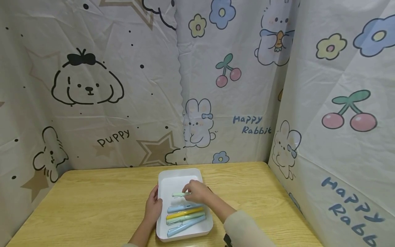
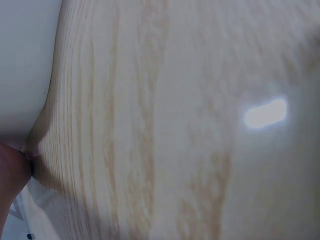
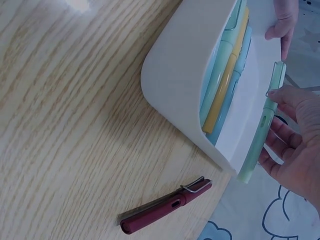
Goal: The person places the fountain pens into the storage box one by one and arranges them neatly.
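Observation:
My right hand point(image 1: 196, 191) pinches a light green pen point(image 3: 266, 120) by its clip end, over the far half of a white tray point(image 1: 180, 174). My left hand point(image 1: 153, 206) holds the tray's left side, thumb at the rim. Side by side in the near half lie a blue pen point(image 1: 179, 208), a yellow pen point(image 1: 185, 213), a green pen point(image 3: 221, 62) and another blue pen point(image 1: 186, 226). In the left wrist view only the tray's outer wall point(image 2: 25, 60) and part of the left hand point(image 2: 11, 167) show.
A dark red pen point(image 3: 167, 205) with a metal clip lies on the wooden table point(image 1: 102, 202), right of the tray; my right arm mostly hides it in the head view. Printed curtains point(image 1: 154, 85) hang behind the table and at its sides.

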{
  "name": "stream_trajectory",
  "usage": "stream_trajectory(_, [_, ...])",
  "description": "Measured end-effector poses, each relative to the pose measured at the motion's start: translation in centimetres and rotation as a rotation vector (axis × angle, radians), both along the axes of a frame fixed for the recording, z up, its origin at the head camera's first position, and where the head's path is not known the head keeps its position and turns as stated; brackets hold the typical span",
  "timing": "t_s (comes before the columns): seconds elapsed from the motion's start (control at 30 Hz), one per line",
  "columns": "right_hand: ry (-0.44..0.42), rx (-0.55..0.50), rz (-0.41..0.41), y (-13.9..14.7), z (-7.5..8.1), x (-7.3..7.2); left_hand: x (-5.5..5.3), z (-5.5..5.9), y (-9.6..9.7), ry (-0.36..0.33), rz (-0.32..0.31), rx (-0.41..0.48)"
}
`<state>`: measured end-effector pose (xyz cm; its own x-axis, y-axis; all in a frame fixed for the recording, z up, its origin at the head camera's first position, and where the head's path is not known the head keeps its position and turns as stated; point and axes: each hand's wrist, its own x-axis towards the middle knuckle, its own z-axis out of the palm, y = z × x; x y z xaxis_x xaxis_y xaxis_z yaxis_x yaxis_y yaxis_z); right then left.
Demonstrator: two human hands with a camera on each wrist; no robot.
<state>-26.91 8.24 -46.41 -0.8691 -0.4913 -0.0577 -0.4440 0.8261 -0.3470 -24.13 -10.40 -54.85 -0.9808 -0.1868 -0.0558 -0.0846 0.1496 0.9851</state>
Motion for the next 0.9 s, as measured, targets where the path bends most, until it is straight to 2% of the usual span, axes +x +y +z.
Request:
stream_trajectory(0.23, [-0.003, -0.008, 0.008, -0.7, -0.4, 0.1, -0.1, -0.1, 0.0, 0.009, 0.004, 0.001])
stream_trajectory(0.53, [0.029, 0.083, 0.033, -1.5, -0.6, 0.3, 0.0, -0.1, 0.0, 0.013, -0.002, 0.005])
stream_trajectory(0.9, [0.031, 0.077, 0.019, -1.7, -1.0, 0.5, 0.1, 0.0, -0.1, 0.002, -0.004, 0.004])
